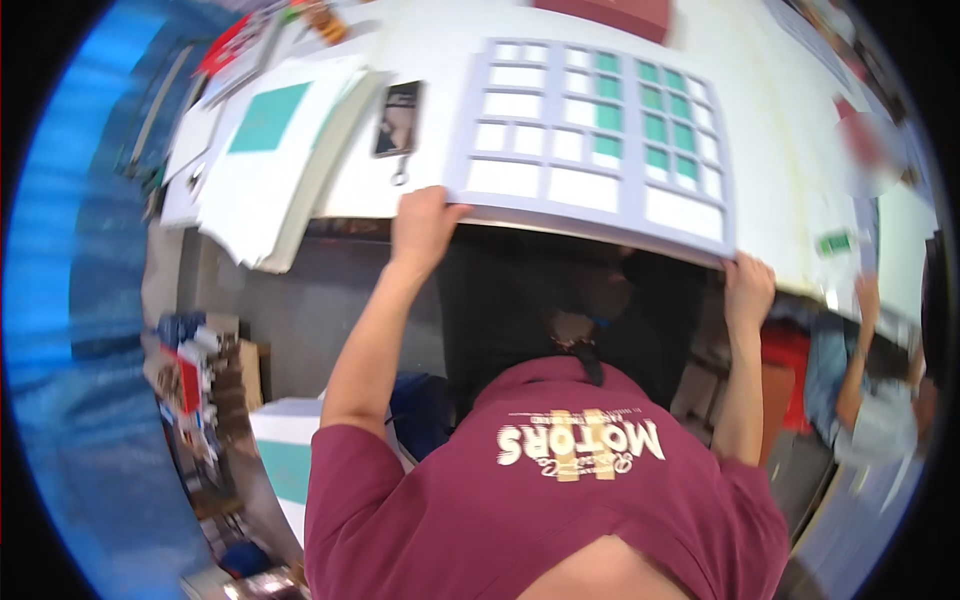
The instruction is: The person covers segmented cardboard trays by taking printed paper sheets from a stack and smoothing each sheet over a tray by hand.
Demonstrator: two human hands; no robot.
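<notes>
A flat lavender grid frame (545,160) with rectangular windows lies on the white table along its near edge. White shows through most of its windows, and teal through several in the middle and right columns. My left hand (422,228) is closed on the frame's near left corner, thumb along the edge. At the near right corner, my right hand (748,290) is closed on the frame too, its fingers bent over the table edge. A dark phone-like rectangle (399,118) with a ring lies just beyond my left hand.
Left of the frame, a stack of white sheets with a teal square (268,118) overhangs the white table (790,190). A dark red box (610,12) sits at the far side. On the right, another person's hand (867,297) is at the table edge, near a small green item (833,243).
</notes>
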